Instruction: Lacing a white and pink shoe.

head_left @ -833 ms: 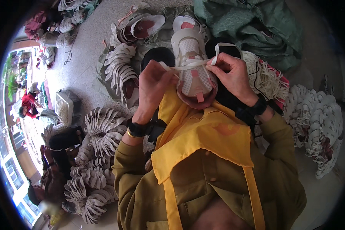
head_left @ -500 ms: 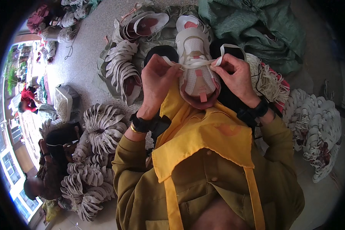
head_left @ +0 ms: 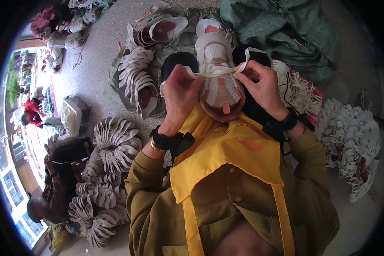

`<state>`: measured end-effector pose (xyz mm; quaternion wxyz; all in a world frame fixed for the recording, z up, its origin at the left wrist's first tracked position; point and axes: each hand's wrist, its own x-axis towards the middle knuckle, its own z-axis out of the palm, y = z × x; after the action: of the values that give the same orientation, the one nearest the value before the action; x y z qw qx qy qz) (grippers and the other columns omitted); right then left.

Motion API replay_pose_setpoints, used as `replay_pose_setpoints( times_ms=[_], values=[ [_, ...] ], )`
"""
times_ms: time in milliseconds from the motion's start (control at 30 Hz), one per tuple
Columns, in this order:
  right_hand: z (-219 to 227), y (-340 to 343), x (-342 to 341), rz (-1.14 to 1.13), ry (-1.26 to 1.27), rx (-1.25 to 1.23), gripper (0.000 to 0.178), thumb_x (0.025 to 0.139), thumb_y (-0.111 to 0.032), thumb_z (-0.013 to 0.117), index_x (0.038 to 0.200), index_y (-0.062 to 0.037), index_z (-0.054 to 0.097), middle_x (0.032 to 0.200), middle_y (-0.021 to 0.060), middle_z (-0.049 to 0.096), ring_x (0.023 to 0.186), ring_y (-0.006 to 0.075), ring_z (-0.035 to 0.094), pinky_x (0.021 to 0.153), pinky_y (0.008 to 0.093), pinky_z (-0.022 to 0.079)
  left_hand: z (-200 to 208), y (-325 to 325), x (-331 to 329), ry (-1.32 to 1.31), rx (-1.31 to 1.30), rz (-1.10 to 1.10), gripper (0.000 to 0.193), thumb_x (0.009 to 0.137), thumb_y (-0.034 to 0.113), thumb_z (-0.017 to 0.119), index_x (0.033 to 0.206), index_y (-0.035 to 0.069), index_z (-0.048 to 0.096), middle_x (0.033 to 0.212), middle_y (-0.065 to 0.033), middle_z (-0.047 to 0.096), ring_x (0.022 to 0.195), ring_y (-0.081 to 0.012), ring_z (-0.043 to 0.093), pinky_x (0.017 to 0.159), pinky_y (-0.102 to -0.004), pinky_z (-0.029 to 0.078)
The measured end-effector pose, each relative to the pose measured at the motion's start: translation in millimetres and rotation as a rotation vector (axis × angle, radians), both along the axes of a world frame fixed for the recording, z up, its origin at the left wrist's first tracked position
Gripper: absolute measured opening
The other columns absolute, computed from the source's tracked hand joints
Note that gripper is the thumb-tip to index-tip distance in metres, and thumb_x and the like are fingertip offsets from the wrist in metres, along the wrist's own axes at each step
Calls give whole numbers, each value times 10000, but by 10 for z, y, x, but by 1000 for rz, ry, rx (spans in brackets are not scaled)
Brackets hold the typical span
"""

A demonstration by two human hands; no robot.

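Note:
A white and pink sneaker (head_left: 214, 52) lies in front of me between my knees, its mesh toe end pointing away and a pink tab at the end nearest my apron. A flat white shoelace (head_left: 211, 75) crosses its upper. At the left of the shoe, my left hand (head_left: 180, 94) is closed in a pinch on the lace, with a loose end hanging beside the fingers. On the other side my right hand (head_left: 262, 83) pinches the lace close to the crossing, and a loop of it arches above the fingers. The yellow apron (head_left: 226, 149) covers my lap.
Stacked rows of shoe uppers (head_left: 136, 70) lie left of the shoe, with more piles (head_left: 115, 141) further left. A green sack (head_left: 281, 38) is at the far right. White laces (head_left: 296, 89) and more uppers (head_left: 350, 141) lie at right. A person (head_left: 51, 205) sits at left.
My left hand has turned and drawn slightly back from the crossing, and its lace end now hangs to the left. The right hand has hardly moved and keeps its pinch.

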<state>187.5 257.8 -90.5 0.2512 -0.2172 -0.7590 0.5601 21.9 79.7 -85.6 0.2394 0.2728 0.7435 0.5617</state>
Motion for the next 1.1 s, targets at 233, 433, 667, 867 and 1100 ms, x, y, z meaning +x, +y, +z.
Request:
replay_pose_setpoints(
  times_ms=[233, 433, 667, 867, 1100],
  values=[
    [48, -27, 16, -73, -2, 90, 183, 836, -11, 808, 916, -9, 643, 820, 45, 694, 710, 107, 680, 619, 260, 550, 89, 22, 58, 152, -54, 72, 278, 821, 86, 806, 845, 20, 537, 676, -69, 610, 614, -135, 584, 605, -292, 488],
    [105, -37, 9, -46, 49, 333, 144, 847, -30, 790, 956, -14, 698, 855, 85, 683, 708, 208, 687, 631, 306, 540, 232, 51, 152, 518, -60, 69, 227, 815, 44, 784, 872, 27, 565, 764, -95, 570, 647, -218, 585, 608, -334, 479],
    [232, -90, 88, 52, -54, 488, 194, 864, -93, 773, 1003, 4, 680, 950, 138, 660, 793, 319, 673, 672, 378, 537, 136, 15, 137, 678, -45, -54, 137, 857, 17, 744, 875, -2, 610, 785, -94, 581, 649, -207, 608, 609, -319, 495],
    [406, -167, 97, 122, -249, 537, 237, 865, -109, 733, 1018, 36, 624, 976, 181, 603, 916, 367, 644, 792, 439, 538, 290, -1, 219, 663, -70, -100, 210, 839, 68, 767, 868, -23, 580, 785, -123, 583, 663, -248, 603, 616, -349, 489],
    [305, -269, 26, 88, -357, 775, 140, 868, -44, 651, 973, 31, 597, 951, 190, 581, 897, 365, 624, 793, 432, 531, 268, -18, 213, 740, -77, -154, 224, 845, 63, 721, 935, -3, 527, 814, -139, 541, 755, -325, 564, 690, -427, 464]
  ],
)
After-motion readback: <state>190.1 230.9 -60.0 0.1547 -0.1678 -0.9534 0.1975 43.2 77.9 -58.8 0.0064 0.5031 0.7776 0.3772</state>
